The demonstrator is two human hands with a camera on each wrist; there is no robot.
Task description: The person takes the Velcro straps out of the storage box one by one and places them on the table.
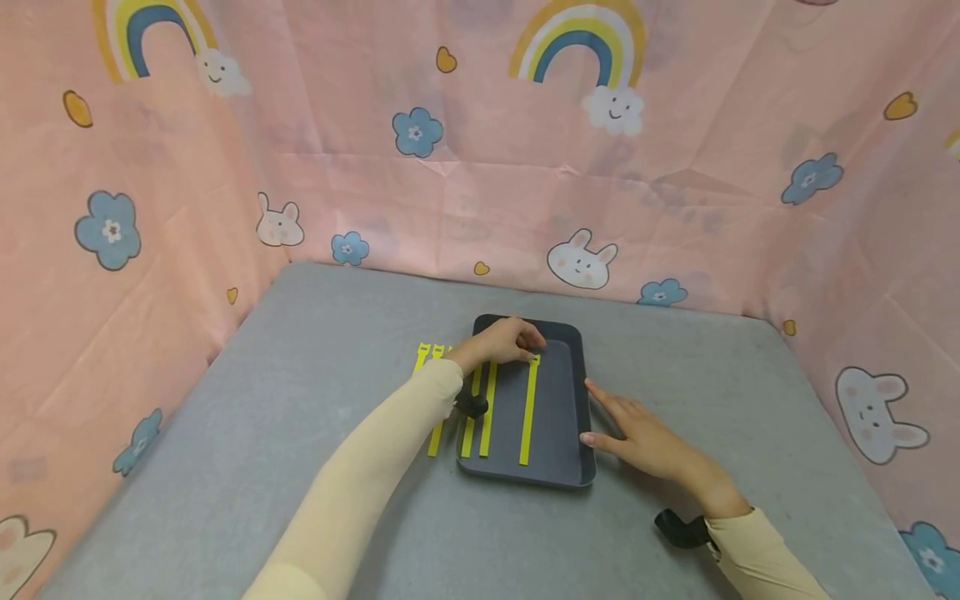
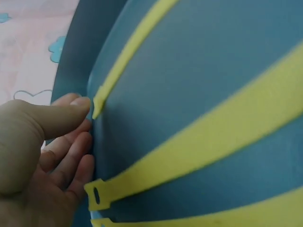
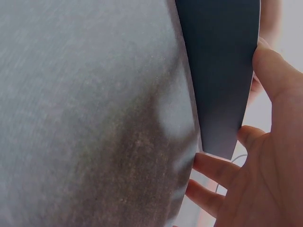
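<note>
A dark grey tray point(image 1: 558, 417) lies on the table with three yellow hook-and-loop cable ties point(image 1: 528, 408) lengthwise in it. My left hand point(image 1: 504, 342) reaches over the far end of the tray, fingers loosely bent. In the left wrist view its thumb point(image 2: 71, 116) is right beside the slotted head of the rightmost cable tie point(image 2: 128, 54), which lies along the tray floor. My right hand point(image 1: 645, 433) rests at the right side of the tray, thumb and fingertips against the rim. The right wrist view shows that hand spread along the tray's outer wall point(image 3: 218, 71).
More yellow cable ties point(image 1: 433, 442) lie on the grey table point(image 1: 315, 350) just left of the tray, partly behind my left forearm. A pink patterned curtain point(image 1: 480, 192) encloses the table at the back and sides.
</note>
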